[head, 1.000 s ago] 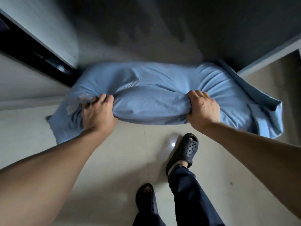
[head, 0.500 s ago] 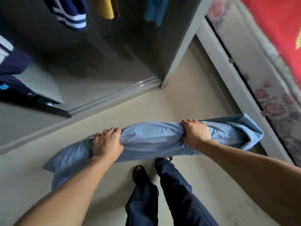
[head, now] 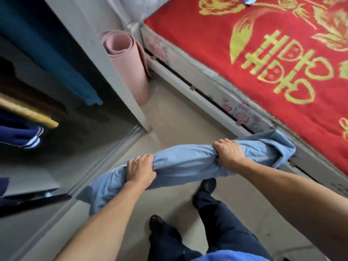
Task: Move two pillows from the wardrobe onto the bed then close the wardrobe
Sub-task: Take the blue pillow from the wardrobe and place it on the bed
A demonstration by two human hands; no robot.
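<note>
The pale blue, soft fabric-cased pillow (head: 188, 164) hangs crosswise in front of the person, clear of the beige tiled floor (head: 175, 117), between the open wardrobe and the bed. The left hand (head: 140, 169) is curled tight over the top edge, bunching the cloth, and the right hand (head: 228, 154) is clamped the same way further along. That is a two-point hold, so the limp filling sags between and beyond the fists rather than folding up. Its right corner already reaches just beside the red bedspread with gold woven characters (head: 263, 59), so the carry looks nearly done. The grey sliding-door wardrobe (head: 98, 61) stands open with clothes hanging inside, as one would expect with closing to come last. A rolled pink mat (head: 126, 59) leans in the corner, out of the path.
</note>
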